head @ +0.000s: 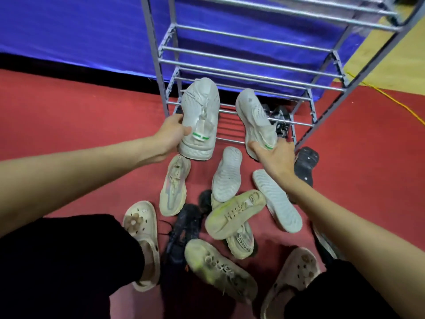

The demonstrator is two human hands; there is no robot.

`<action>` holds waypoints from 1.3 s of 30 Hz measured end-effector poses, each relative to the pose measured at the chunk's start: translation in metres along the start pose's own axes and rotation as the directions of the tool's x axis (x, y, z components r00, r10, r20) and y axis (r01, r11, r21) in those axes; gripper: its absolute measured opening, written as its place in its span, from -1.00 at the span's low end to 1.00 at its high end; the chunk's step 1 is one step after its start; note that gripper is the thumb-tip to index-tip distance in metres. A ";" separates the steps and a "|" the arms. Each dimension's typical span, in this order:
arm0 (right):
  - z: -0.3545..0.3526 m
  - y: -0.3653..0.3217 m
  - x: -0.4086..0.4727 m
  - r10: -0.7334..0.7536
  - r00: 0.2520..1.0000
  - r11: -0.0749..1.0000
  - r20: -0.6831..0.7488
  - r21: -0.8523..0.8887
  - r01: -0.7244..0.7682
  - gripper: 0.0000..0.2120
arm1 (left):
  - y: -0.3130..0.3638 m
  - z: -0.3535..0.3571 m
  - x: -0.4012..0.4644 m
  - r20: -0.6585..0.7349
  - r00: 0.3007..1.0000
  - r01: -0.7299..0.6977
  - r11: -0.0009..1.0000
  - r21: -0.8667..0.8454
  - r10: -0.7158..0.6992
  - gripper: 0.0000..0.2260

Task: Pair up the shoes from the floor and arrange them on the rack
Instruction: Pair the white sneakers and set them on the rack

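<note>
Left fingers [186,130]: curled round the heel side of a white sneaker [200,118], gripping it.
Right fingers [254,147]: wrapped round the heel of a second white sneaker [255,120], gripping it.
Left hand [170,135]: holds its sneaker up in front of the rack [241,63], toe pointing at the rack's left leg.
Right hand [274,155]: holds its sneaker at the rack's lowest shelf, toe tilted up and left.
Match: both sneakers bear a green heel tag.
Rack: grey metal bars; a dark shoe [279,120] lies on its lowest shelf, right side.
Pile [230,203]: loose shoes lie on the red floor [80,125] in front of the rack, several sole-up.
Feet: pale clogs [142,238], nearest the camera, either side of the pile.
</note>
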State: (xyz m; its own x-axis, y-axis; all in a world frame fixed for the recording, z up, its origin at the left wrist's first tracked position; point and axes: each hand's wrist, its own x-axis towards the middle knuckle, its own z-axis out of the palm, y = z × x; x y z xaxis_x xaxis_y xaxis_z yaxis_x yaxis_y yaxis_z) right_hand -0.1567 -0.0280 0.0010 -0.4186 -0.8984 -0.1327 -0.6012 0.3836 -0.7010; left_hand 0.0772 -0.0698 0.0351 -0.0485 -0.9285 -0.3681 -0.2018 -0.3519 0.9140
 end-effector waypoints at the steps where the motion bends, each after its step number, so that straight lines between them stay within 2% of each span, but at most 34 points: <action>1: 0.005 -0.008 0.008 -0.002 1.000 1.000 -0.001 0.003 0.002 -0.33 | 0.001 -0.005 0.009 -0.005 1.000 -0.002 0.999 0.036 0.002 -0.64; 4: 0.027 -0.027 0.036 0.035 0.999 0.999 -0.018 -0.003 -0.035 -0.37 | -0.002 -0.016 0.042 -0.017 1.000 0.010 0.996 0.084 -0.009 -0.65; 9: 0.066 -0.048 0.090 0.097 0.995 0.995 -0.038 0.001 -0.097 -0.30 | -0.009 -0.023 0.112 -0.036 0.999 -0.011 0.998 0.056 0.013 -0.73; 12: 0.086 -0.059 0.120 0.077 0.995 0.997 -0.070 -0.012 -0.078 -0.26 | -0.012 -0.026 0.156 -0.062 0.996 -0.062 0.995 0.073 0.066 -0.69; 15: 0.106 -0.071 0.145 0.036 0.995 0.999 -0.089 -0.037 -0.039 -0.24 | -0.009 -0.026 0.195 -0.114 0.985 -0.107 0.979 0.172 0.127 -0.68; 20: 0.145 -0.085 0.175 0.053 0.992 0.999 -0.112 -0.007 -0.054 -0.26 | -0.016 -0.025 0.250 -0.213 0.964 -0.094 0.951 0.294 0.161 -0.70; 24: 0.167 -0.094 0.185 0.070 0.987 0.997 -0.142 -0.007 -0.072 -0.22 | -0.018 -0.028 0.275 -0.239 0.956 -0.105 0.957 0.269 0.172 -0.71; 28: 0.187 -0.097 0.187 0.032 0.989 0.998 -0.142 -0.049 -0.039 -0.18 | -0.024 -0.034 0.292 -0.218 0.968 -0.072 0.969 0.234 0.124 -0.70; 32: 0.197 -0.090 0.181 -0.092 0.988 0.972 -0.126 -0.226 0.062 -0.23 | -0.036 -0.037 0.299 -0.202 0.974 -0.051 0.971 0.233 0.099 -0.69; 39: 0.206 -0.085 0.176 -0.185 0.981 0.941 -0.060 -0.298 0.160 -0.22 | -0.036 -0.035 0.292 -0.200 0.974 -0.064 0.978 0.197 0.104 -0.67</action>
State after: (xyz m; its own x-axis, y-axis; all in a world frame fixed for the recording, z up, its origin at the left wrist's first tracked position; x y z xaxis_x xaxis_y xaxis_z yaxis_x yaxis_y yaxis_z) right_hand -0.0391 -0.2631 -0.1073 -0.3398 -0.9396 0.0418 -0.8354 0.2811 -0.4723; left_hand 0.1042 -0.3322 -0.0998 0.1271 -0.9648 -0.2300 -0.3865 -0.2618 0.8843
